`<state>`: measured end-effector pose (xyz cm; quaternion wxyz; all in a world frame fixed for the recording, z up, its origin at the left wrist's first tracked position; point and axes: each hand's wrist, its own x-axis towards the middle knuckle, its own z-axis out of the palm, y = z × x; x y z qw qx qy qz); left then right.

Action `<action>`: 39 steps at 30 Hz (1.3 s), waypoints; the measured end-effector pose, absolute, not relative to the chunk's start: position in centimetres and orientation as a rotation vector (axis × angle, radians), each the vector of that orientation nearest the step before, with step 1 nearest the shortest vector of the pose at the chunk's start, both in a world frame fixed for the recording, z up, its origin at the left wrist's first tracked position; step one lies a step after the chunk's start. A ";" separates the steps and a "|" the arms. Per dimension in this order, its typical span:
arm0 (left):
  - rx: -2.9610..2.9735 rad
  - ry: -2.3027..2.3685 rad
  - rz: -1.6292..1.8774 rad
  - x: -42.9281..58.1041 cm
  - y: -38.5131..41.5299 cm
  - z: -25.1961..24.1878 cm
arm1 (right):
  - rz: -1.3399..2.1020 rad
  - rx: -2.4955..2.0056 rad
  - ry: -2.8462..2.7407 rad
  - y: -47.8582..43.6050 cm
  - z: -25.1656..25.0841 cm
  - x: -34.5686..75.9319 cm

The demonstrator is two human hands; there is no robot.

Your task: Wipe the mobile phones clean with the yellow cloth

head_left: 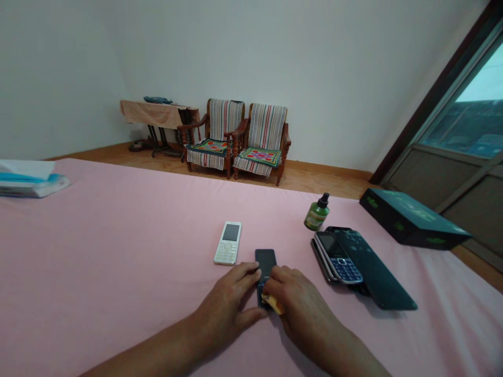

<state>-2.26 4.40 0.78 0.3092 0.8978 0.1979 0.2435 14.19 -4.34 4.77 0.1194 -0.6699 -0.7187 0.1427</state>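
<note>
A dark keypad mobile phone [266, 257] lies flat on the pink cloth, screen up. My left hand [232, 294] grips its left side, with fingertips on the upper edge and the thumb by the lower end. Bunched in my right hand [295, 296] is a small yellow cloth [273, 302], pressed onto the phone's keypad, which is mostly hidden. Just beyond my left hand lies a white keypad phone [228, 243], apart from both hands.
To the right, a keypad phone [338, 257] rests on other dark devices beside a long dark slab [377, 272]. Behind them stand a green spray bottle [316, 213] and a black box [412, 217]. A white and blue packet [31, 179] sits far left. Two chairs [259, 136] stand beyond the pink surface.
</note>
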 end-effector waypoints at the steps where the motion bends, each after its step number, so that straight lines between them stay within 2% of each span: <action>1: 2.371 0.519 0.645 -2.3 4.4 0.8 | 0.420 -1.971 -2.099 -4.4 4.8 14.3; 16: 2.377 0.520 0.670 -2.4 4.5 0.4 | 0.414 -2.062 -2.081 -4.5 5.3 14.6; 25: 2.364 0.519 0.665 -2.2 4.4 0.8 | 0.514 -1.927 -2.031 -3.9 4.8 12.7; 33: 2.402 0.578 0.629 -2.3 4.6 0.4 | 0.540 -2.034 -1.934 -5.0 5.5 15.6; 39: 2.396 0.595 0.589 -2.3 4.4 0.6 | 0.508 -1.909 -1.833 -5.1 5.0 16.4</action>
